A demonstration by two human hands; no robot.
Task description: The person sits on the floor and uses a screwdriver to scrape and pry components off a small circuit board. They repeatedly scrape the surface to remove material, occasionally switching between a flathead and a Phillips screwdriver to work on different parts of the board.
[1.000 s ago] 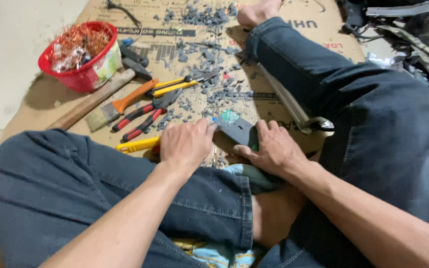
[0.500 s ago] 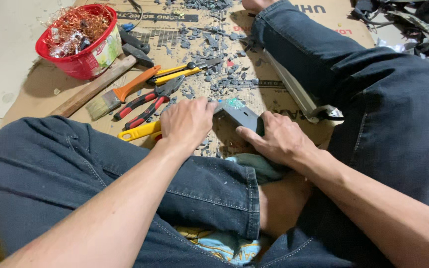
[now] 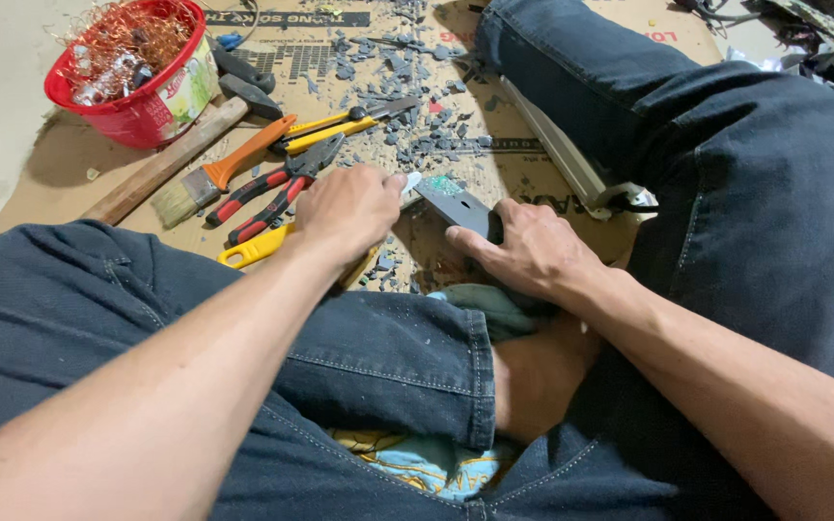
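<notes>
Change since 1 s ago: the left hand (image 3: 347, 207) has slid a little further off the left knee onto the cardboard sheet (image 3: 523, 135), and its fingertips now meet the dark grey plastic casing (image 3: 463, 207) at that piece's left tip; the right hand (image 3: 531, 253) stays put on the casing's near right end. Judgement: both hands are now on 1 piece, so prying or breaking it apart looks to be the step in hand (a greenish circuit board corner shows at its far edge).

Pose: left forearm runs from near left up across the denim thigh (image 3: 98, 318), knuckles up, fingers curled shut over something small and whitish, what exactly I cannot tell. Right hand lies palm down, fingers spread and pressed on the casing, thumb tucked under, a firm pinning hold.

Casing sits mid-scene on the cardboard between both hands, among grey plastic chips (image 3: 407, 58).

Left of it: red-handled pliers (image 3: 277, 188), a yellow-handled tool (image 3: 255, 248) under the left wrist.
</notes>
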